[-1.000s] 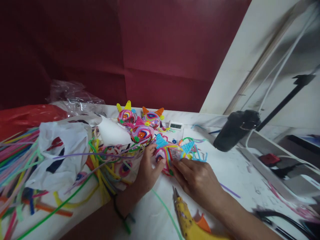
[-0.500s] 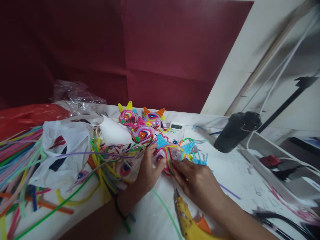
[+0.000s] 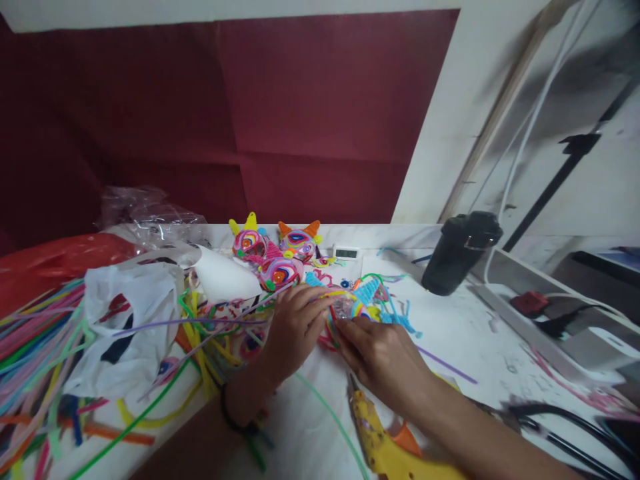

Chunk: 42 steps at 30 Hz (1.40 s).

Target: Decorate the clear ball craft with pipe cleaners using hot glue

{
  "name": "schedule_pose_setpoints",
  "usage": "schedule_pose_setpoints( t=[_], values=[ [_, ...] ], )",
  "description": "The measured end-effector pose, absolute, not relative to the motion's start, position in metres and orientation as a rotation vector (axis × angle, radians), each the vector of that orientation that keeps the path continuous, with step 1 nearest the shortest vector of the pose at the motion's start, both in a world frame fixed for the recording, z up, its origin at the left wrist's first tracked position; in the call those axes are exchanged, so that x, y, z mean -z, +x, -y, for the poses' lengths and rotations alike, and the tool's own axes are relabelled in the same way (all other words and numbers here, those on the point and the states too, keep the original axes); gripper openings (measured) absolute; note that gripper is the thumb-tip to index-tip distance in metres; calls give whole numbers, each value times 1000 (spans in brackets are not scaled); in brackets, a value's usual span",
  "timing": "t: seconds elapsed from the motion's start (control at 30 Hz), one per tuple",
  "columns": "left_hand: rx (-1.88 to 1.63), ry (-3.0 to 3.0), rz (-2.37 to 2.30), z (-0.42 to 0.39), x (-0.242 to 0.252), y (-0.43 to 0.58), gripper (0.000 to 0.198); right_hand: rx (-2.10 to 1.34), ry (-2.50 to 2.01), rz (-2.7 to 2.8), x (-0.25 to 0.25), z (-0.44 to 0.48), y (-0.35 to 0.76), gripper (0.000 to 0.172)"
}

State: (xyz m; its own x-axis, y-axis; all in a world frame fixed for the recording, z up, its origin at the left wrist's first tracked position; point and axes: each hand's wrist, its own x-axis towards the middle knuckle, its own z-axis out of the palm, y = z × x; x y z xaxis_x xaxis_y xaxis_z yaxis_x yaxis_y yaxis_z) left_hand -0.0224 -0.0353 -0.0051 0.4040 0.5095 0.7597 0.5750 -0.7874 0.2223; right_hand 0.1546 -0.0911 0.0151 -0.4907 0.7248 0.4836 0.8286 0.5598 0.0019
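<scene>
Both my hands meet on a small ball-shaped craft piece [image 3: 345, 308] wrapped in coloured pipe cleaners, with blue horns, lying on the white table [image 3: 465, 340]. My left hand [image 3: 293, 327] curls over its left side, fingers closed on it. From the right, the fingers of my right hand [image 3: 380, 353] pinch its lower edge. Three finished pieces stand just behind: one with yellow horns [image 3: 247, 240], one with orange horns [image 3: 299, 241] and a pink one [image 3: 280, 272].
Loose pipe cleaners [image 3: 35, 347] pile up at the left beside a white plastic bag [image 3: 125, 313] and a red bag [image 3: 55, 257]. A yellow glue gun [image 3: 387, 447] lies under my right forearm. A black cup [image 3: 457, 253], a small digital display [image 3: 346, 253] and cables [image 3: 565, 427] sit at right.
My left hand has slid further over the top of the craft piece, covering more of it. The camera has tilted up a little. The right hand stays on the piece's lower edge.
</scene>
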Motion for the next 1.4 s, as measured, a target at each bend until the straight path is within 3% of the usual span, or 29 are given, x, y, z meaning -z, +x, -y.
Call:
schedule_pose_setpoints(
  t=[0.33, 0.6, 0.93, 1.2, 1.4],
  values=[
    [1188, -2694, 1006, 21, -4, -25, 24, 72, -1332, 2461, -29, 92, 157, 10],
    [986, -2858, 911, 1, -22, -28, 24, -234, -1331, 2413, -39, 93, 165, 16],
    [808, -2999, 847, -17, -41, -26, 19, -200, -1279, 2406, -34, 89, 168, 28],
    [899, -3071, 888, -25, -45, -24, 20, -215, -1301, 2435, -35, 90, 168, 20],
    [868, -3153, 879, -28, -51, -23, 19, -251, -1327, 2425, -36, 91, 166, 24]
  ],
)
